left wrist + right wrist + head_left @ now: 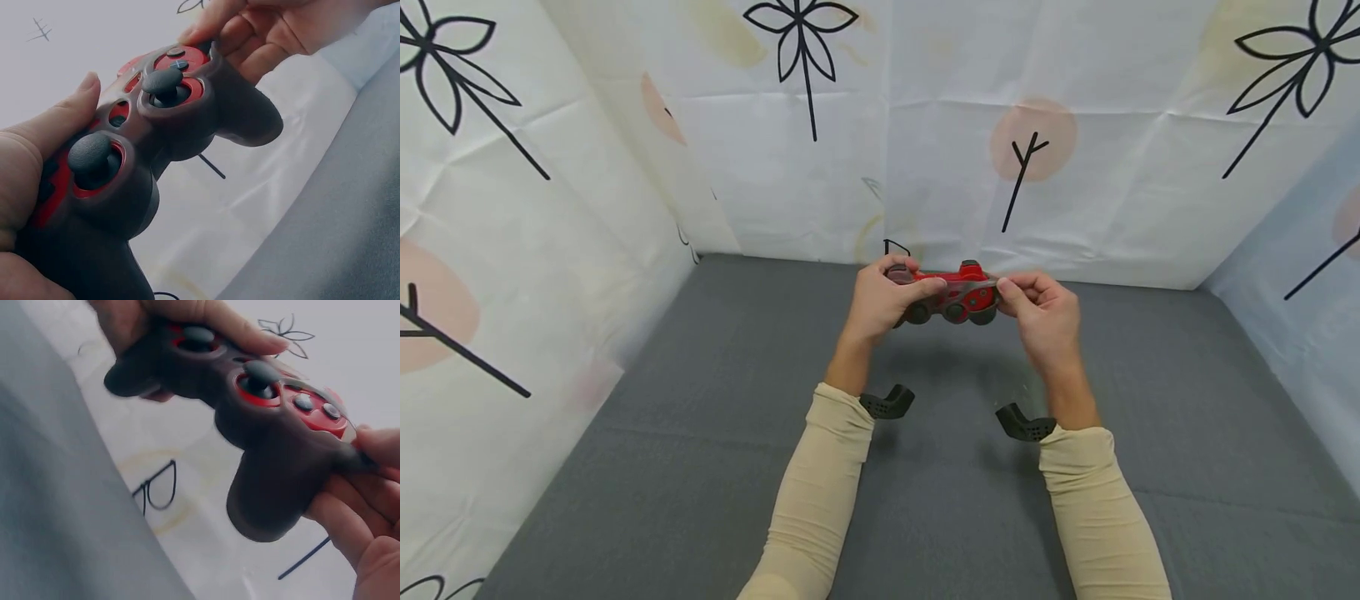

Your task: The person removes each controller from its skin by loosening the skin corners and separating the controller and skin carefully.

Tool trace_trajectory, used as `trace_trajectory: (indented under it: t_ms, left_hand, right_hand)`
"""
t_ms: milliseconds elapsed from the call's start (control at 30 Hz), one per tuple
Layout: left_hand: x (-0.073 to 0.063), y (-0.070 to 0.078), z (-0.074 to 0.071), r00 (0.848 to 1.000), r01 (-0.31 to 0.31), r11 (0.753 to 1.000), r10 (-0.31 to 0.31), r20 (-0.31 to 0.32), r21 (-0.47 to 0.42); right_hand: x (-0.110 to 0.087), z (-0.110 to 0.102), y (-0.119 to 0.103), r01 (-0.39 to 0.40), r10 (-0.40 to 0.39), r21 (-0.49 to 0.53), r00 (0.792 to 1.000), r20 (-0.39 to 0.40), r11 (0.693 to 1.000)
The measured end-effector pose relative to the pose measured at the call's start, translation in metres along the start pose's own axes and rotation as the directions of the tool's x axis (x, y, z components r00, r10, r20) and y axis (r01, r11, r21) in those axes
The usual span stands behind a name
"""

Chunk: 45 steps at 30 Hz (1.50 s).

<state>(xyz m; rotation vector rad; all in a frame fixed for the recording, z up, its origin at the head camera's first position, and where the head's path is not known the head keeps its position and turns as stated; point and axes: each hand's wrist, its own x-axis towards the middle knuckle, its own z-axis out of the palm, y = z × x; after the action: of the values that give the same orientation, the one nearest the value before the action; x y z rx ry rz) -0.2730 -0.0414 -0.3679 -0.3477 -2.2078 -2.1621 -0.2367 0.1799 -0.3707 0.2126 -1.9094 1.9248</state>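
A red game controller (pixel 972 297) is held up above the grey surface, its two black thumbsticks (pixel 164 82) facing the wrist cameras. A dark, smoky silicone cover (pixel 269 481) wraps its grips and front, with red showing around the sticks and buttons. My left hand (pixel 883 302) grips the controller's left end, thumb laid along the top face. At the right end, my right hand (pixel 1051 321) pinches the cover's edge beside the face buttons (pixel 315 411) between thumb and fingers. The right grip hangs free of the palm in the right wrist view.
A grey cloth-covered table (pixel 700 492) spreads beneath both arms. White patterned sheets (pixel 940 183) stand as walls at the back and on both sides. Each wrist carries a black camera mount (pixel 887 402), jutting inward.
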Motion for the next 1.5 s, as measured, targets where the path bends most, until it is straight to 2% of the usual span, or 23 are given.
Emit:
trace_trajectory:
  t_ms: [67, 133, 200, 400, 633, 900, 1100, 1200, 1300, 1367, 1500]
  left_hand:
    - [0.001, -0.001, 0.000, 1.000, 0.001, 1.000, -0.001, 0.003, -0.008]
    - [0.001, -0.001, -0.001, 1.000, -0.006, 1.000, 0.006, 0.007, -0.014]
    - [0.000, 0.001, -0.001, 1.000, -0.010, 1.000, 0.010, 0.012, -0.016]
    - [-0.004, 0.009, -0.002, 0.997, -0.010, 0.997, 0.005, 0.074, 0.074]
    - [-0.005, 0.013, 0.009, 0.985, -0.037, 0.990, 0.013, 0.173, 0.134]
    - [-0.006, 0.013, 0.017, 0.977, -0.037, 0.987, 0.002, 0.213, 0.159]
    - [-0.007, 0.011, 0.015, 0.959, -0.052, 0.986, 0.005, 0.283, 0.159]
    - [-0.008, 0.011, 0.013, 0.960, -0.068, 0.977, 0.008, 0.281, 0.202]
    - [-0.009, 0.011, 0.012, 0.965, -0.097, 0.966, 0.032, 0.259, 0.240]
    - [-0.010, 0.012, 0.013, 0.963, -0.132, 0.956, 0.061, 0.262, 0.263]
    - [-0.011, 0.012, 0.019, 0.936, -0.231, 0.924, 0.126, 0.328, 0.306]
  right_hand:
    - [-0.002, -0.001, 0.000, 0.052, -0.047, -0.135, 0.998, 0.037, 0.989]
    - [-0.003, -0.002, -0.001, 0.094, -0.077, -0.211, 0.993, 0.089, 0.973]
    - [-0.003, -0.002, -0.002, 0.094, -0.063, -0.230, 0.989, 0.137, 0.969]
    - [-0.003, -0.006, -0.007, -0.008, 0.066, -0.271, 0.977, 0.204, 0.962]
    - [-0.003, -0.009, -0.006, 0.014, 0.090, -0.330, 0.950, 0.299, 0.944]
    - [-0.004, -0.010, -0.005, -0.054, 0.137, -0.337, 0.965, 0.226, 0.940]
    - [-0.002, -0.015, -0.009, -0.051, 0.113, -0.340, 0.980, 0.162, 0.939]
    - [-0.001, -0.022, -0.012, -0.061, 0.105, -0.319, 0.987, 0.122, 0.946]
    - [0.000, -0.029, -0.013, -0.063, 0.095, -0.307, 0.991, 0.092, 0.950]
    - [0.001, -0.033, -0.014, -0.057, 0.085, -0.310, 0.993, 0.077, 0.949]
    - [0.003, -0.041, -0.014, -0.056, 0.082, -0.335, 0.995, 0.063, 0.941]
